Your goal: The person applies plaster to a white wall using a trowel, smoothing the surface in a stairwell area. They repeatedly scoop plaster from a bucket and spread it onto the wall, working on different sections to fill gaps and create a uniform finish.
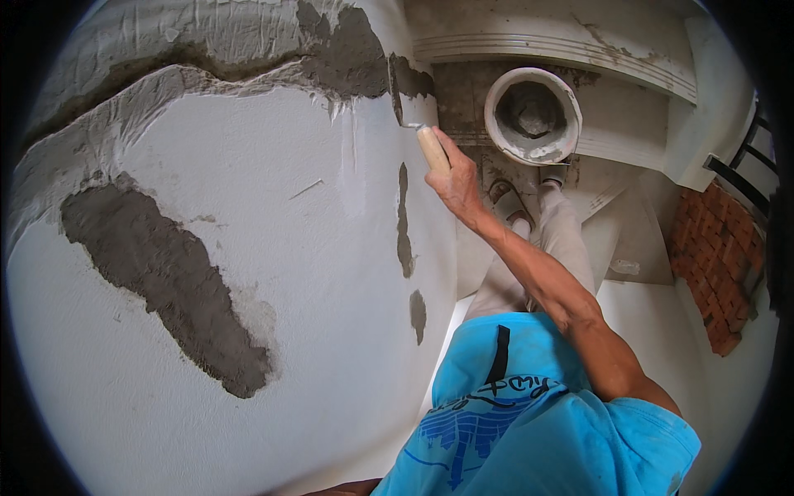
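My right hand is closed around the pale wooden handle of a trowel. The trowel's blade, seen nearly edge-on, rests against a band of dark grey mortar near the top of the white wall. Below it, narrow mortar patches run down the wall by its right edge. Farther left lies a long slanted mortar patch with a rough surface. Just beyond my right hand stands a round, mortar-smeared bucket with grey mortar inside. My left hand is out of view; only a bit of arm shows at the lower edge.
Stained pale steps lie around the bucket, close to my feet. A moulded ledge crosses the far side. At the right are a patch of exposed red brick and a black metal frame. A crack-like groove runs along the upper left wall.
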The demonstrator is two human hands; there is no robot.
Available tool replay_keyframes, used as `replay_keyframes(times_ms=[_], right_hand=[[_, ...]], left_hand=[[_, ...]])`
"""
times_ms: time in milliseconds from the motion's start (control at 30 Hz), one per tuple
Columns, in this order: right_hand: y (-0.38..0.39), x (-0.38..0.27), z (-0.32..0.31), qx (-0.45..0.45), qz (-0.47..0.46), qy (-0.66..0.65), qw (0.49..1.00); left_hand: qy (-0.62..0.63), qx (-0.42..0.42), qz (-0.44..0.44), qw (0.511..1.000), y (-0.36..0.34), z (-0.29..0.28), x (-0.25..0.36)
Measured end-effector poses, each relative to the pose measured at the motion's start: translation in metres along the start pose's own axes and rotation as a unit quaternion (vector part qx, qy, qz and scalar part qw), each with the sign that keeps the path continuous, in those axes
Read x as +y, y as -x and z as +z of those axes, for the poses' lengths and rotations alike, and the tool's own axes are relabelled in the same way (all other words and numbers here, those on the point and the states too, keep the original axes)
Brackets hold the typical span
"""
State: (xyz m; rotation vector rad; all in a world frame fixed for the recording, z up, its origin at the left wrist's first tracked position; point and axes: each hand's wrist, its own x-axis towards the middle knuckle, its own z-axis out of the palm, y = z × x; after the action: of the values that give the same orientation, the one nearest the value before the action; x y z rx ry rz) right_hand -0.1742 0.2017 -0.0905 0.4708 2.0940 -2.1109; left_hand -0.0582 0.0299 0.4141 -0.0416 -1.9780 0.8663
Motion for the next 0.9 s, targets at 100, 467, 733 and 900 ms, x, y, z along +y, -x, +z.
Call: replay_keyframes(times_ms=[100,467,733,900], right_hand=[[-0.016,0.016,0.0,0.025,-0.037,0.016,0.999],[-0.043,0.045,-0.003,-0.012,-0.056,-0.009,0.998],[-0.04,0.039,-0.004,-0.014,-0.077,0.001,0.997],[-0.026,0.018,0.003,-0.01,-0.11,-0.004,0.994]], left_hand=[[-0.008,-0.006,0.002,1.0,-0.001,-0.001,0.003],[0.011,0.004,-0.014,1.0,-0.001,0.002,0.005],[-0.008,-0.003,0.002,1.0,-0.002,0.001,0.002],[0.004,0.002,-0.002,1.0,-0.001,0.001,0.001]])
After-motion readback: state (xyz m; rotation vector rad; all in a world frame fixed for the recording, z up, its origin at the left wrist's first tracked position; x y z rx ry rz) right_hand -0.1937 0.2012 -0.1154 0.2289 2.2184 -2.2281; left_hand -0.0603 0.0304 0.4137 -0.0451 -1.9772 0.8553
